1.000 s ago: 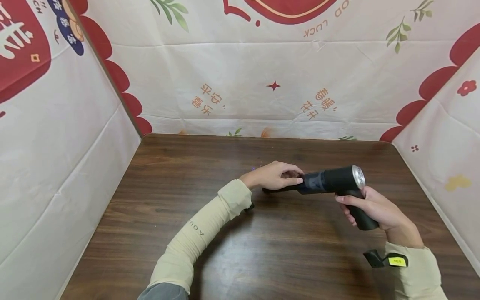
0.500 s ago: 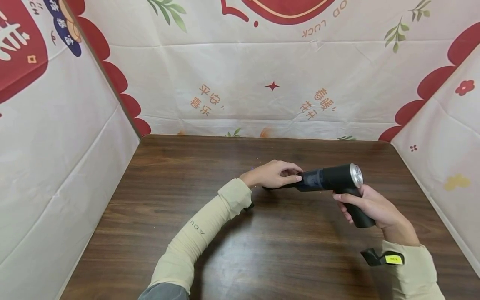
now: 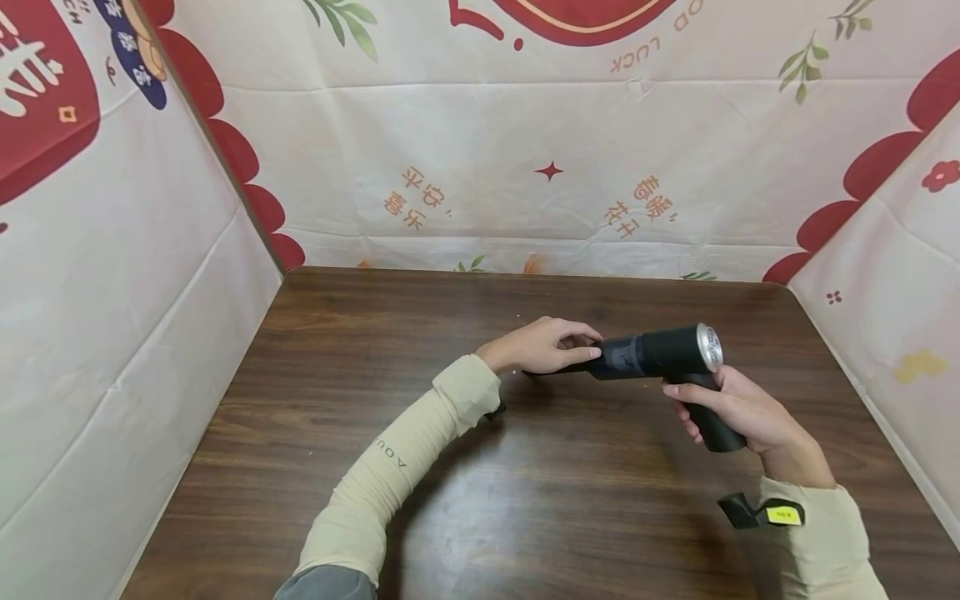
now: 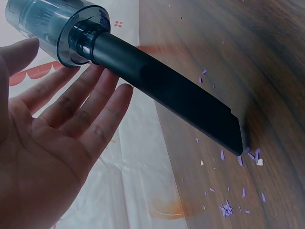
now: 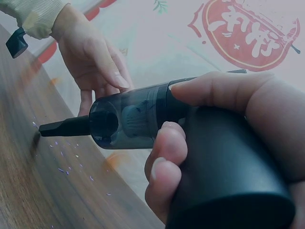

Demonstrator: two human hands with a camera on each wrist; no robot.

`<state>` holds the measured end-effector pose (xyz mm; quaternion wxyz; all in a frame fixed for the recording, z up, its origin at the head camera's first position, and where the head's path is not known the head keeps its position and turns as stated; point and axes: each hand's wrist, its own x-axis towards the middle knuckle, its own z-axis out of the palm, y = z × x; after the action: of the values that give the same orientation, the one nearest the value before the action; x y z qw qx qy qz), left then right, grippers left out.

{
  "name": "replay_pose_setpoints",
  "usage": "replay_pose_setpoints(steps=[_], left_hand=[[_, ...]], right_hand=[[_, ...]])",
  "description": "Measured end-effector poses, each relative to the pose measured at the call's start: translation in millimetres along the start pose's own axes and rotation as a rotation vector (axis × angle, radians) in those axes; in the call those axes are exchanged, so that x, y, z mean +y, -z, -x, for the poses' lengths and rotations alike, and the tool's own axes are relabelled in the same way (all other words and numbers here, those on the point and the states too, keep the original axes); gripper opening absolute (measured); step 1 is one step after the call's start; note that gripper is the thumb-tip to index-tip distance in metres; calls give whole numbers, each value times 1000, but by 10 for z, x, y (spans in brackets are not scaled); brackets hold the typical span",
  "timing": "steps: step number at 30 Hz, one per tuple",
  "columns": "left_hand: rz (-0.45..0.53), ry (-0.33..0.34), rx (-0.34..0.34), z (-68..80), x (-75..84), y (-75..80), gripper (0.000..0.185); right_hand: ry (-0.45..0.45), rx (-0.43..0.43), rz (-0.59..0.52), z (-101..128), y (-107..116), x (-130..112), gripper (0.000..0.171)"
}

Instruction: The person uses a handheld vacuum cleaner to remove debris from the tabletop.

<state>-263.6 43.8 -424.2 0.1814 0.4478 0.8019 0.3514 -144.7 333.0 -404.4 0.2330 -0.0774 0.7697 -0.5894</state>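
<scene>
A black handheld vacuum cleaner [image 3: 671, 352] with a clear dust cup [image 5: 125, 120] and a silver end cap is held above the table. My right hand [image 3: 750, 417] grips its handle [image 5: 228, 176], fingers wrapped round it. My left hand [image 3: 542, 346] is at the front, its relaxed fingers touching the dust cup and the base of the flat crevice nozzle [image 4: 167, 90]. In the left wrist view the nozzle's tip is low over the table, close to purple scraps [image 4: 252, 153]; whether it touches the surface I cannot tell.
More purple scraps and some pale crumbs [image 4: 226, 208] are scattered on the brown wooden table [image 3: 450, 467]. White printed cloth [image 3: 480, 167] hangs behind the table and on both sides.
The vacuum cleaner and both hands have shifted slightly left and toward the back of the table. My hold on it looks the same.
</scene>
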Motion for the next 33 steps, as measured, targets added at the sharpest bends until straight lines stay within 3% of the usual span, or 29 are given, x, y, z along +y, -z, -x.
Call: replay_pose_setpoints(steps=[25, 33], left_hand=[[-10, 24, 16, 137, -83, 93, 43], [-8, 39, 33, 206, -101, 138, 41]], right_hand=[[23, -22, -24, -135, -119, -79, 15], [9, -27, -45, -196, -161, -104, 9]])
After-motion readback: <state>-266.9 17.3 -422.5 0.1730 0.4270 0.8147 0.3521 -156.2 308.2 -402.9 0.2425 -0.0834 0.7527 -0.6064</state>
